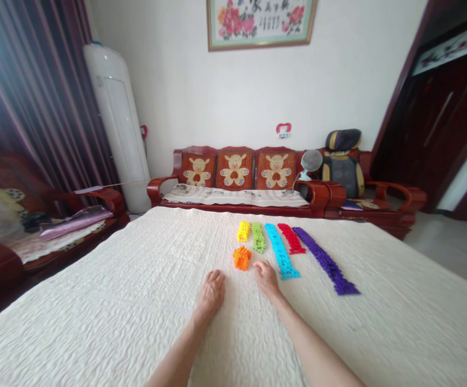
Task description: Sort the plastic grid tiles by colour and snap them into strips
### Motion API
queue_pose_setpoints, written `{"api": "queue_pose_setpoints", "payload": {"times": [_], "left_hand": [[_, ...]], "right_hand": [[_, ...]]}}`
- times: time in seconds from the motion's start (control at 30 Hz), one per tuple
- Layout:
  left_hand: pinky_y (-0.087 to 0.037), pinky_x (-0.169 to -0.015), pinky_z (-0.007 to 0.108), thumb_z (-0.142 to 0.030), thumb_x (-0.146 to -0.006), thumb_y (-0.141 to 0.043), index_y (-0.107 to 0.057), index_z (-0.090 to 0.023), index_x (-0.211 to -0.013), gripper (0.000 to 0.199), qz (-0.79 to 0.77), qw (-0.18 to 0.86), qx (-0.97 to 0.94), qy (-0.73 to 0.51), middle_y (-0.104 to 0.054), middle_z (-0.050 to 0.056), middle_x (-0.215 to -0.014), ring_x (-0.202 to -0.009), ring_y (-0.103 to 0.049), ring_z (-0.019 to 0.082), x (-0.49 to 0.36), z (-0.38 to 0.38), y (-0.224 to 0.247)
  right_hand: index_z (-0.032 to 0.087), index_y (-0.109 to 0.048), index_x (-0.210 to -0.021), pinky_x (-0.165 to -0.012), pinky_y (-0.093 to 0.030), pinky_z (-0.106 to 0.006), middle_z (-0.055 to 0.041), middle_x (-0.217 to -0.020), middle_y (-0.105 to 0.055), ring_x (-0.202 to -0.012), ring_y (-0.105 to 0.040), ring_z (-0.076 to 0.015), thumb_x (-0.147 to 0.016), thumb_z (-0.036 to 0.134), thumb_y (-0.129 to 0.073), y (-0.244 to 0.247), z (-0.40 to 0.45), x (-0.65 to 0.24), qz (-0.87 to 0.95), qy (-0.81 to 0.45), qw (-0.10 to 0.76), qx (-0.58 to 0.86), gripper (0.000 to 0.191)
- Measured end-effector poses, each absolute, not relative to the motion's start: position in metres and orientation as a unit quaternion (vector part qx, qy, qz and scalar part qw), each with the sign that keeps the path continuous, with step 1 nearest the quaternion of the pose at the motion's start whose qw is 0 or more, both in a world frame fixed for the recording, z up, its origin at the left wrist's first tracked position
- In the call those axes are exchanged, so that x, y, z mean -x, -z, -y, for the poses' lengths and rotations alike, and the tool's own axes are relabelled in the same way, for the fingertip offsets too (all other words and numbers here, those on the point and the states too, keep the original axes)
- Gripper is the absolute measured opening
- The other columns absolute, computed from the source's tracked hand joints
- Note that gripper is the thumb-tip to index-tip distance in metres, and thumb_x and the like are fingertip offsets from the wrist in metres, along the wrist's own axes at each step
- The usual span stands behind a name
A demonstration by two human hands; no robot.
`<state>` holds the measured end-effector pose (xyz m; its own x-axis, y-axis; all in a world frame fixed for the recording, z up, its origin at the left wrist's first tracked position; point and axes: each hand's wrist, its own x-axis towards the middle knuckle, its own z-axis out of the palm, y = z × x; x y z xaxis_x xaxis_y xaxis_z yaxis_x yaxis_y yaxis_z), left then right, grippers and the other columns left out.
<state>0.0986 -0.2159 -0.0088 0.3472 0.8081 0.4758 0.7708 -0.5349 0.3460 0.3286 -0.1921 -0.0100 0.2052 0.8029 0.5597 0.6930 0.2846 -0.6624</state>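
Observation:
My left hand [212,291] rests on the cream quilted cover [136,301], fingers curled; whether anything is under them is hidden. My right hand [266,277] lies just right of an orange cluster of plastic pieces [242,258], apart from it, its fingers bent and their grip too small to make out. Beyond the cluster sit a short yellow strip [243,231] and a green strip [258,237]. To their right, a long blue strip [282,251], a red strip [291,238] and the longest, purple strip [325,262] lie slanted.
Behind the covered table stands a wooden sofa [318,198] with bear cushions [235,169]. A small fan [311,161] is at its right arm. An armchair [108,200] stands left, and a massage cushion [343,174] rests on a chair at the right.

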Motion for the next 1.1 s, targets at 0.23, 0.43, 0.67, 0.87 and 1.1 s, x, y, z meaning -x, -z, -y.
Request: {"api": "queue_pose_setpoints", "payload": {"times": [0.23, 0.43, 0.67, 0.87, 1.1], "left_hand": [[-0.041, -0.103, 0.035, -0.010, -0.086, -0.040, -0.068, -0.015, -0.100, 0.032, -0.487, 0.061, -0.810, -0.321, -0.063, 0.011, -0.112, -0.112, -0.053, 0.020, -0.099, 0.213, 0.008], [-0.041, -0.096, 0.032, -0.010, -0.083, -0.041, -0.068, -0.016, -0.095, 0.030, -0.498, 0.087, -0.803, -0.315, -0.064, 0.009, -0.107, -0.105, -0.055, 0.020, -0.101, 0.211, 0.004], [-0.044, -0.080, 0.030, -0.014, -0.080, -0.045, -0.072, -0.015, -0.082, 0.027, -0.591, 0.199, -0.725, -0.292, -0.070, 0.009, -0.088, -0.086, -0.063, 0.020, -0.100, 0.161, -0.013], [-0.045, -0.064, 0.022, -0.019, -0.079, -0.049, -0.073, -0.016, -0.091, 0.027, -0.583, 0.266, -0.689, -0.340, -0.070, 0.002, -0.069, -0.067, -0.062, 0.013, -0.082, 0.130, -0.004], [-0.043, -0.057, 0.022, -0.024, -0.080, -0.045, -0.071, -0.013, -0.096, 0.032, -0.563, 0.318, -0.654, -0.392, -0.064, 0.000, -0.061, -0.057, -0.058, 0.011, -0.079, 0.120, 0.013]], "right_hand": [[0.018, -0.066, -0.077, -0.081, -0.050, -0.032, -0.0088, -0.083, -0.067, -0.084, -0.065, -0.0209, -0.074, 0.019, -0.040, 0.012, 0.194, -0.328, 0.640, -0.031, 0.493, 0.589, 0.026], [0.018, -0.066, -0.078, -0.079, -0.051, -0.032, -0.0092, -0.084, -0.068, -0.083, -0.065, -0.0206, -0.078, 0.023, -0.038, 0.011, 0.196, -0.328, 0.642, -0.023, 0.490, 0.589, 0.028], [0.018, -0.065, -0.080, -0.080, -0.051, -0.033, -0.0095, -0.085, -0.069, -0.085, -0.066, -0.0210, -0.081, 0.028, -0.037, 0.012, 0.195, -0.328, 0.647, -0.038, 0.495, 0.578, 0.029], [0.018, -0.066, -0.080, -0.079, -0.052, -0.033, -0.0097, -0.085, -0.069, -0.084, -0.066, -0.0217, -0.081, 0.031, -0.040, 0.016, 0.192, -0.332, 0.646, -0.044, 0.510, 0.566, 0.028], [0.018, -0.066, -0.082, -0.079, -0.052, -0.033, -0.0092, -0.085, -0.070, -0.084, -0.066, -0.0213, -0.080, 0.032, -0.041, 0.010, 0.195, -0.329, 0.632, -0.051, 0.514, 0.578, 0.029]]}}
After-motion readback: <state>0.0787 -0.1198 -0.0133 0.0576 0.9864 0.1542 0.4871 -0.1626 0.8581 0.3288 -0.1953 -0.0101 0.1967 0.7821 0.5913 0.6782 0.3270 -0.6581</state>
